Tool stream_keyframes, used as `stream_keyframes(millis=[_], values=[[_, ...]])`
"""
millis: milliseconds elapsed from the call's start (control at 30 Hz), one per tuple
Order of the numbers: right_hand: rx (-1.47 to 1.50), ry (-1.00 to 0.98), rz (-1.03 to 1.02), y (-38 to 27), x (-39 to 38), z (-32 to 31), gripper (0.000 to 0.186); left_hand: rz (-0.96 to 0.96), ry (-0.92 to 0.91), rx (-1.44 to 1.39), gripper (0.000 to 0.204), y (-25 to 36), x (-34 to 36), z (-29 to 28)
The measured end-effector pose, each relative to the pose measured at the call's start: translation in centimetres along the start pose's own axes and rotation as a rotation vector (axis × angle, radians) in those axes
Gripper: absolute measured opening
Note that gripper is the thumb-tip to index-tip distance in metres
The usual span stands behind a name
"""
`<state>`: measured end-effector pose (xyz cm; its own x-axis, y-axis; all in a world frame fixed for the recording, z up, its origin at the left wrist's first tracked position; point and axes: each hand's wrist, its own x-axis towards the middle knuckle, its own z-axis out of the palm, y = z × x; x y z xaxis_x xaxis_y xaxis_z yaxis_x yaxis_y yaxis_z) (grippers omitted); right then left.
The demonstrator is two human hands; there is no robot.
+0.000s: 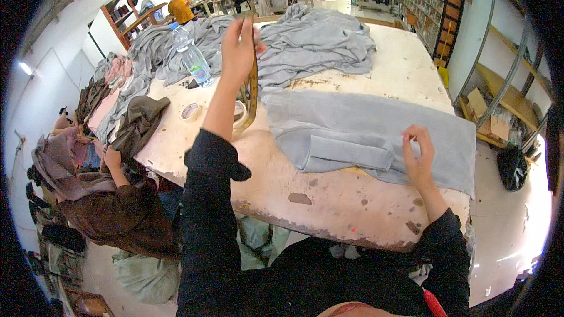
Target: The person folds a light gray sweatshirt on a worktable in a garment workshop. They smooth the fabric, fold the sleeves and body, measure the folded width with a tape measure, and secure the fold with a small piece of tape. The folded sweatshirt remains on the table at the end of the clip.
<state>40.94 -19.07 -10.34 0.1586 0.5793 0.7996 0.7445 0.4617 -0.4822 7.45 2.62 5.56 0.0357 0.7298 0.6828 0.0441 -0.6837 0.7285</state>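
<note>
My left hand [238, 50] is raised over the table, fingers closed round a yellow-brown tape measure [253, 91]. The tape hangs down in a loop beside my forearm, close to a roll of tape [239, 113]. To the right, my right hand [419, 155] hovers at the near edge of a grey cloth piece [376, 111]. Its thumb and fingertips come together in a loose pinch; whether anything small is between them I cannot make out. A folded grey strip [351, 151] lies on the cloth, left of that hand.
Heaped grey fabric [317, 41] covers the table's far side. A water bottle [195, 61] and another tape roll [191, 112] are left of my left arm. At the left, a person [111, 211] handles dark cloth [141, 122]. Metal shelving [505, 76] stands right.
</note>
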Motion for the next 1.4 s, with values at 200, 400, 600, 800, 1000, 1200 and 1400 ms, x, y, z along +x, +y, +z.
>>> stream_keyframes(millis=[200, 400, 600, 800, 1000, 1200, 1400], values=[[0.232, -0.023, -0.147, -7.0, 12.0, -1.6, 0.042, 0.126, -0.849, -0.047, 0.038, 14.0, 0.5, 6.4], [1.048, -0.685, -0.007, -14.2, 14.7, -0.9, 0.048, 0.093, -1.052, -0.211, 0.036, 20.0, 0.8, 4.8], [0.497, -0.509, 0.224, -11.5, 10.3, -6.8, 0.031, -0.133, -0.96, 0.215, 0.036, 16.6, -1.7, -1.4], [-0.047, -0.891, 0.113, -9.4, 2.9, -7.1, 0.041, -0.473, -1.037, 0.032, 0.034, 8.9, -15.6, 3.3], [0.622, -1.086, 0.448, -8.5, -0.7, -3.3, 0.041, -0.586, -1.194, -0.164, 0.033, 6.6, -19.5, 5.0], [0.643, -0.916, 0.202, -7.0, -0.6, 0.1, 0.024, -0.705, -1.192, -0.224, 0.03, 3.8, -18.1, 4.5], [0.485, -0.857, 0.722, -3.8, -0.4, 0.2, 0.022, -0.33, -1.101, 0.07, 0.025, -1.0, -16.6, 5.5]])
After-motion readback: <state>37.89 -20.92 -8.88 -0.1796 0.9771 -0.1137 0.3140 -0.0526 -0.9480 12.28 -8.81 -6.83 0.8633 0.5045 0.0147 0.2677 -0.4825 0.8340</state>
